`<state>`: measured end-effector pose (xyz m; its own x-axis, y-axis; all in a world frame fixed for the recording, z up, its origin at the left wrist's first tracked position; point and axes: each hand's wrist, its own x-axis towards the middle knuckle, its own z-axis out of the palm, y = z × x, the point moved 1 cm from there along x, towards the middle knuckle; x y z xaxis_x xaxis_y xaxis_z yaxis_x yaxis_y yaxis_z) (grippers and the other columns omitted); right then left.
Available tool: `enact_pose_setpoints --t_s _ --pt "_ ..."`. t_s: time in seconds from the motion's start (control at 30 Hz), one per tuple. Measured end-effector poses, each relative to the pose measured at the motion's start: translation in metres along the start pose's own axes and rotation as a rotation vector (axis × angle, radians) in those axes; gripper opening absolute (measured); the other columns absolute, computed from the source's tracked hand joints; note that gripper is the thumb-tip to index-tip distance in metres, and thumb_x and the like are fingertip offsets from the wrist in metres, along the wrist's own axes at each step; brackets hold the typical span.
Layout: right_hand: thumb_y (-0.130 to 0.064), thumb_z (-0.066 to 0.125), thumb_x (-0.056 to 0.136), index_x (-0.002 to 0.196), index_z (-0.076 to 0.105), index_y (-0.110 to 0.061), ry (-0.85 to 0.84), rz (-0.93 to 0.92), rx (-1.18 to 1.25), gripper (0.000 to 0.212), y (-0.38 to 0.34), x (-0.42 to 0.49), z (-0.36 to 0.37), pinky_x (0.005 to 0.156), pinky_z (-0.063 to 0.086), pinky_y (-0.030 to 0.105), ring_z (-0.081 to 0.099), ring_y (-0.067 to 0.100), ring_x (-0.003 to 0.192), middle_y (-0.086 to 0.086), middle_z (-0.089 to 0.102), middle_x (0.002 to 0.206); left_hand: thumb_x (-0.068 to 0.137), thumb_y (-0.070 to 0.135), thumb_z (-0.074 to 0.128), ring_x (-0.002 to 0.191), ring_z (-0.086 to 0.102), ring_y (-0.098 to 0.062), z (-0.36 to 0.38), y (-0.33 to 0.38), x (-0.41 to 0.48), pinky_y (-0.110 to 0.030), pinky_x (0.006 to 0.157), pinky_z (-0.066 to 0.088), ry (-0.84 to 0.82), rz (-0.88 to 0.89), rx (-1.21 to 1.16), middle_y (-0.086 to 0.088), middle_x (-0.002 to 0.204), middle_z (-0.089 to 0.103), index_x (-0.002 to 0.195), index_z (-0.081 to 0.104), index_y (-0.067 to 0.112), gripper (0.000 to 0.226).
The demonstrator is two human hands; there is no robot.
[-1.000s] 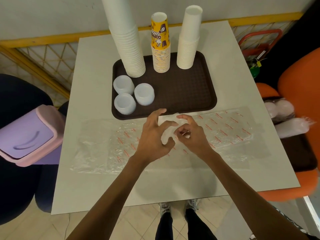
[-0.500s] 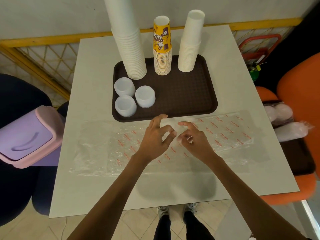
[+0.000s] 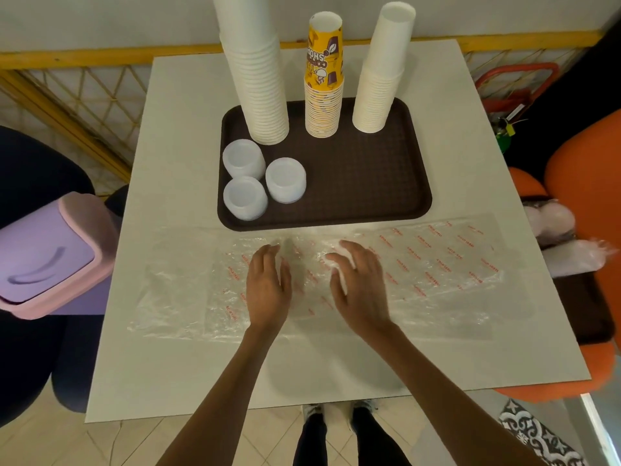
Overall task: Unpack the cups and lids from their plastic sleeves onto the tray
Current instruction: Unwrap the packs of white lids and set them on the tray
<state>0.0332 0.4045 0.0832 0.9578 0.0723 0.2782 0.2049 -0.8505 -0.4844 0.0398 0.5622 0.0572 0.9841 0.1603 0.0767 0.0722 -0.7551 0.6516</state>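
Note:
A brown tray [image 3: 376,183] sits on the white table [image 3: 174,136]. On it stand a tall stack of white cups [image 3: 255,79], a stack of yellow printed cups [image 3: 323,82] and a shorter white cup stack [image 3: 381,72]. Three short stacks of translucent lids [image 3: 285,179] rest at the tray's front left. Flat empty plastic sleeves [image 3: 437,260] with red print lie in front of the tray. My left hand [image 3: 267,290] and my right hand [image 3: 361,287] lie flat on the sleeves, fingers apart, holding nothing.
A purple bin with a pink rim [image 3: 50,257] stands left of the table. On an orange chair [image 3: 584,183] to the right lie wrapped packs of lids [image 3: 571,250] on a dark tray. A yellow railing [image 3: 100,55] runs behind the table.
My hands held a crumpled white bit of plastic between the fingertips; now both have let go, spread apart and lie flat on the sleeves.

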Motion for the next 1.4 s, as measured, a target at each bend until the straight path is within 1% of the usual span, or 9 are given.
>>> enact_pose_setpoints --t_s 0.23,0.33,0.47,0.57,0.73,1.0,1.17,1.33,1.4 --pt "-0.022 0.019 0.101 0.131 0.053 -0.004 -0.229 -0.094 -0.032 0.049 -0.018 0.003 0.067 0.115 0.015 0.038 0.044 0.031 0.132 0.017 0.049 0.14 0.093 0.022 0.035 0.122 0.049 -0.04 0.01 -0.025 0.01 -0.051 0.1 0.045 0.023 0.032 0.151 -0.022 0.133 0.051 0.129 0.05 0.0 0.045" --pt "-0.025 0.01 0.103 0.136 0.047 -0.004 -0.285 -0.083 -0.088 0.054 -0.016 0.01 0.086 0.114 0.015 0.038 0.036 0.029 0.136 0.017 0.044 0.144 0.095 0.024 0.029 0.134 0.038 -0.04 0.018 -0.04 0.012 -0.054 0.109 0.033 -0.057 0.03 0.233 -0.022 0.144 0.042 0.139 0.042 0.003 0.052" --pt "-0.03 0.006 0.103 0.139 0.044 -0.008 -0.352 -0.069 -0.16 0.057 -0.007 0.013 0.099 0.113 0.017 0.042 0.037 0.028 0.137 0.014 0.04 0.147 0.101 0.043 0.005 0.141 0.028 -0.034 0.024 -0.046 0.01 -0.042 0.116 0.012 -0.139 -0.008 0.336 -0.018 0.152 0.03 0.146 0.036 0.011 0.063" --pt "-0.032 0.012 0.102 0.144 0.038 -0.014 -0.371 -0.09 -0.19 0.052 0.0 0.011 0.1 0.114 0.014 0.045 0.027 0.026 0.142 0.012 0.033 0.152 0.098 0.051 -0.001 0.144 0.022 -0.032 0.025 -0.044 0.01 -0.044 0.117 0.01 -0.172 -0.038 0.398 -0.014 0.156 0.024 0.149 0.029 0.016 0.069" --pt "-0.046 0.016 0.099 0.147 0.029 -0.021 -0.388 -0.05 -0.22 0.056 0.02 0.012 0.09 0.116 0.005 0.047 0.012 0.028 0.144 0.012 0.022 0.156 0.096 0.055 0.013 0.143 0.022 -0.034 0.027 -0.046 0.01 -0.052 0.113 0.014 -0.165 -0.048 0.468 -0.014 0.156 0.025 0.149 0.029 0.018 0.067" --pt "-0.055 0.024 0.094 0.147 0.026 -0.019 -0.35 0.133 -0.383 0.064 0.047 0.011 0.072 0.112 0.013 0.053 0.025 0.039 0.14 0.019 0.027 0.153 0.093 0.062 0.005 0.146 0.012 -0.034 0.028 -0.047 0.01 -0.05 0.115 0.005 -0.181 -0.061 0.483 -0.011 0.159 0.014 0.152 0.019 0.022 0.072" --pt "-0.058 0.012 0.094 0.147 0.026 -0.016 -0.338 0.25 -0.391 0.069 0.047 0.01 0.068 0.112 0.011 0.054 0.019 0.04 0.141 0.021 0.024 0.153 0.094 0.061 0.007 0.144 0.018 -0.037 0.028 -0.044 0.012 -0.052 0.113 0.009 -0.202 -0.06 0.503 -0.014 0.157 0.019 0.151 0.023 0.019 0.072" --pt "-0.059 0.005 0.093 0.147 0.03 -0.017 -0.378 0.27 -0.245 0.073 0.043 0.015 0.057 0.113 0.005 0.051 0.015 0.04 0.143 0.02 0.016 0.156 0.089 0.061 0.013 0.144 0.013 -0.039 0.019 -0.036 0.015 -0.053 0.114 0.004 -0.281 -0.096 0.474 -0.018 0.157 0.014 0.15 0.024 0.02 0.074" --pt "-0.056 0.009 0.091 0.145 0.037 -0.018 -0.332 0.299 -0.152 0.072 0.039 0.018 0.044 0.114 0.001 0.046 0.012 0.036 0.145 0.017 0.015 0.157 0.091 0.054 0.024 0.141 0.022 -0.041 0.013 -0.027 0.012 -0.056 0.112 0.009 -0.252 -0.093 0.456 -0.021 0.152 0.026 0.145 0.034 0.015 0.067"
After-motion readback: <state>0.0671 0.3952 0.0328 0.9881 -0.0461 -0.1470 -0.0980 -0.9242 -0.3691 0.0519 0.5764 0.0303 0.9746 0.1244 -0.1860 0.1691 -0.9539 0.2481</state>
